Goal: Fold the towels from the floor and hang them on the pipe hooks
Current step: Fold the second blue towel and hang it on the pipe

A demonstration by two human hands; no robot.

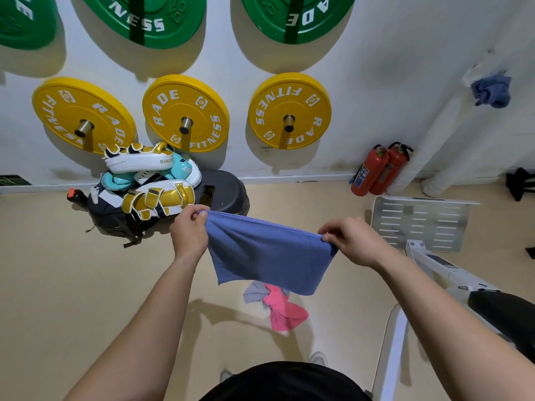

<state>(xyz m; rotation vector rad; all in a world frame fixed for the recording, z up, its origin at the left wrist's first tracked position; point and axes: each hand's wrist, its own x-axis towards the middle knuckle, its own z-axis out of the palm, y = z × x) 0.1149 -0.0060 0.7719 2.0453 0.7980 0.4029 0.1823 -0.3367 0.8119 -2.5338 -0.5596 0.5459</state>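
Held towel (pixel 269 256) between left hand (pixel 189 233), right hand (pixel 351 241), above floor towels (pixel 278 305); hung towel (pixel 492 91) on pipe (pixel 443 123) rightward.

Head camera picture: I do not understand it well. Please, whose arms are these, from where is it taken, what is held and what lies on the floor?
There is no machine here. A person wears one camera on the head, looking forward and down, so the two bare arms are the person's own. The left hand and the right hand each pinch a top corner of a blue towel, which is stretched between them and hangs above the floor. Below it, a pink towel and a grey towel lie crumpled together on the floor. Another blue cloth hangs on the white pipe at the upper right. Yellow weight plates hang on the wall.
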